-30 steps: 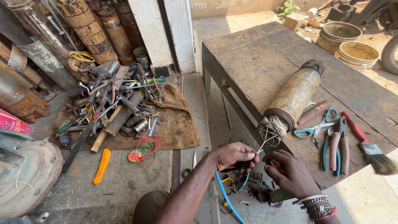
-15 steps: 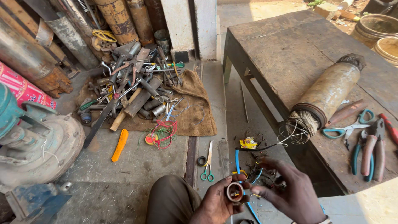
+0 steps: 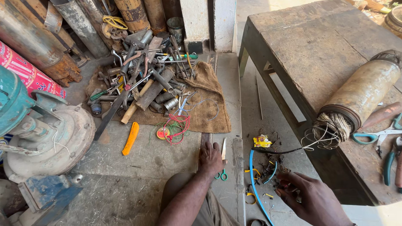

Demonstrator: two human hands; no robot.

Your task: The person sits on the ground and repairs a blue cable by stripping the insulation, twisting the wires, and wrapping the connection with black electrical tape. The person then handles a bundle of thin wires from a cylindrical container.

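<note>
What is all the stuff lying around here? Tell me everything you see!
Small scissors: one, green handles, on the floor under the left hand.
Pile of tools: many, grey metal, on the brown cloth.
Tangle of wire: one, red and green, at the cloth's front edge.
Orange handle: one, on the floor.
Blue cable: one, on the floor by the table.
Motor cylinder: one, rusty tan, lying on the wooden table, wires sticking out.
Big scissors: one, teal handles, on the table.
Pliers: one pair, at the table's right edge.
Left hand: on the small scissors.
Right hand: holding small dark bits.
</note>
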